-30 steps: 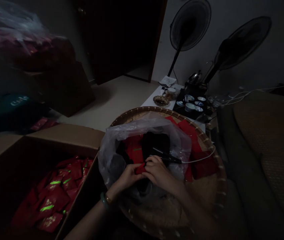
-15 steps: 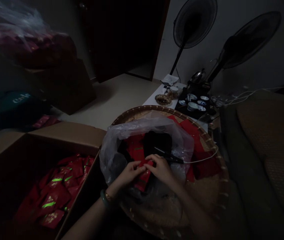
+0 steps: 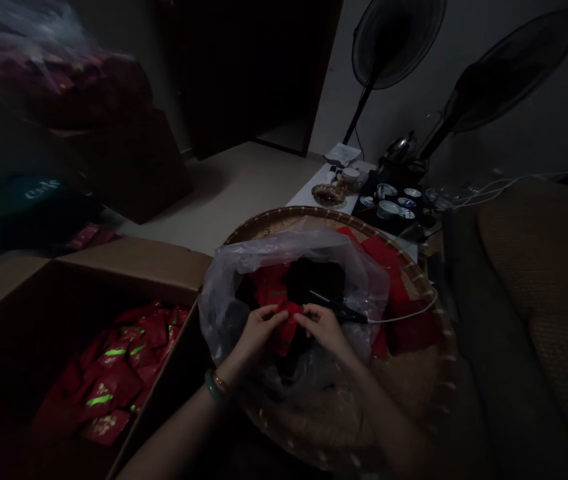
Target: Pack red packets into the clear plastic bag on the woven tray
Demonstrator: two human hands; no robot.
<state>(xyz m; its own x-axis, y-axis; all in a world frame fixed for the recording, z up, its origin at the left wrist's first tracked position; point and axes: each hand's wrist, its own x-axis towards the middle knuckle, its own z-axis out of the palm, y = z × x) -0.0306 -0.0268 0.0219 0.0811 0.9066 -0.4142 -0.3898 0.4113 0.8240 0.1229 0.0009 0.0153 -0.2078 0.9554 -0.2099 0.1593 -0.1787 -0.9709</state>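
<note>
Hands [image 3: 259, 328] [image 3: 322, 325] wider apart, red packet [image 3: 289, 325] in fingertip pinch

Lighting: dim overall, corners darkest. Floor [image 3: 244, 177], upper centre: palest area. Door [image 3: 249, 73], top centre: near black. Green strips [image 3: 100, 400], lower left: vivid gleam. Kettle [image 3: 400, 148], upper right: glints. Red piece [image 3: 291, 311], centre: detail murky. Plastic bag [image 3: 29, 40], upper left: blurred. Fan [image 3: 519, 70], upper right: stretched.

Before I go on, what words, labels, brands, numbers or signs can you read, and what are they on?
"C…": white script on the teal item; the remaining letters are too blurred.
Gold marks on the red packets in the cardboard box: too small and dark to read.
Red piece between the left hand and right hand: nothing readable.
</note>
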